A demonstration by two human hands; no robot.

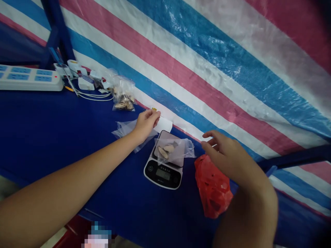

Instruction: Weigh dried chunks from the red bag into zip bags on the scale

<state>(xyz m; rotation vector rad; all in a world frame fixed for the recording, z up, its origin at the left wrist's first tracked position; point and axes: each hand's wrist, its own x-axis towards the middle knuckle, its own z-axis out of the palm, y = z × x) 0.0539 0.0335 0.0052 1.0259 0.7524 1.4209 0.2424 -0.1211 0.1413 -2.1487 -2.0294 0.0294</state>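
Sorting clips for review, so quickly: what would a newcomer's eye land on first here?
The pink, blue and white striped woven tarpaulin fills the background. At centre, a small black-and-white digital scale sits on the blue table, a clear plastic bag of pale pieces on its platform. The left hand pinches a white paper slip just behind the scale, while the open right hand hovers above a crumpled red plastic bag.

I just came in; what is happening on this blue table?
A person is working with bare hands at a blue table. A small black-and-white digital scale carries a clear plastic bag with a few pale pieces inside. The left hand touches a small white card behind the scale; a firm grip is not clear. The right hand hovers open, empty, close to a crumpled red plastic bag.
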